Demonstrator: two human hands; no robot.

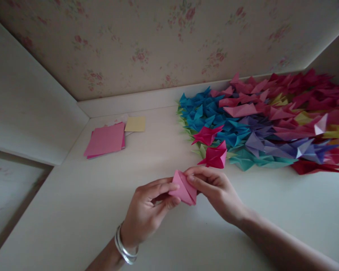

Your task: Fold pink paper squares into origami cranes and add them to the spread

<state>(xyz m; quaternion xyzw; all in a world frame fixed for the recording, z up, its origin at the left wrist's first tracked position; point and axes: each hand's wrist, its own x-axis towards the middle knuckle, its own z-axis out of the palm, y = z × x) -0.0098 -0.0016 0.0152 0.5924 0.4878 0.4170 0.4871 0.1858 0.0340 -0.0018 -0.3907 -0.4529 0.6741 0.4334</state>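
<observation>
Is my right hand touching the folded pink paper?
Touching. The head view shows the right hand with its thumb against the folded pink paper.

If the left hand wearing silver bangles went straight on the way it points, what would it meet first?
The small diamond-shaped piece of folded pink paper, which the left hand holds; just past it, probably the right hand, though depth is hard to judge.
</observation>
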